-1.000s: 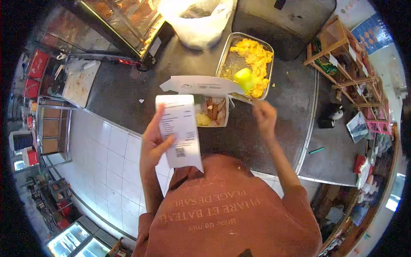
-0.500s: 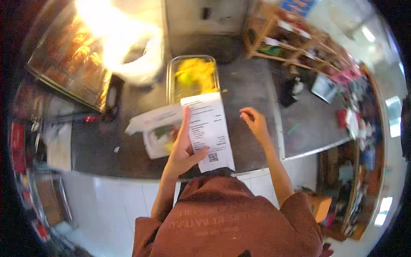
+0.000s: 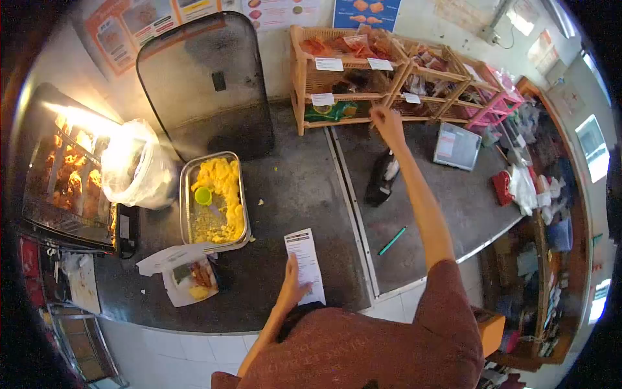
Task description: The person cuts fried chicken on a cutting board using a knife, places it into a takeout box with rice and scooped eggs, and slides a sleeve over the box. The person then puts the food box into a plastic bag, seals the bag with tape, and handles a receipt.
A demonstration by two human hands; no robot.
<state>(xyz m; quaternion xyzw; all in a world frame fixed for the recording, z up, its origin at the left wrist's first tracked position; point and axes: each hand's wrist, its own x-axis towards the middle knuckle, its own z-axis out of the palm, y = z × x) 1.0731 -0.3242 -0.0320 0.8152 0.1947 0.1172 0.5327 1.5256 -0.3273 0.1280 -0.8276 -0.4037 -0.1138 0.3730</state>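
My left hand [image 3: 291, 282] holds a long white printed receipt [image 3: 306, 249] by its side, low over the counter's front edge. My right hand [image 3: 387, 124] is stretched far forward to the lower front of a wicker shelf [image 3: 353, 94], its fingers loosely bent and nothing visible in them. Beneath the right forearm lies a black object [image 3: 379, 181] with a white part, whose kind I cannot tell. To the left of the receipt, an open white takeaway box [image 3: 189, 275] contains yellow food and brown pieces. Behind it stands a metal tray [image 3: 183, 214] of yellow food, with a small green cup [image 3: 203, 196] inside.
A lit glass food warmer [image 3: 71, 175] and a plastic-lined container [image 3: 133, 168] stand at the left. A dark-rimmed panel [image 3: 207, 78] leans on the wall. On the right counter are a green pen [image 3: 392, 240], a tablet-like device [image 3: 457, 146] and plastic bags [image 3: 521, 188].
My right hand has moved forward and away from the receipt to the wicker shelf. My left hand still holds the receipt, now lower. The view has tilted up and turned right.
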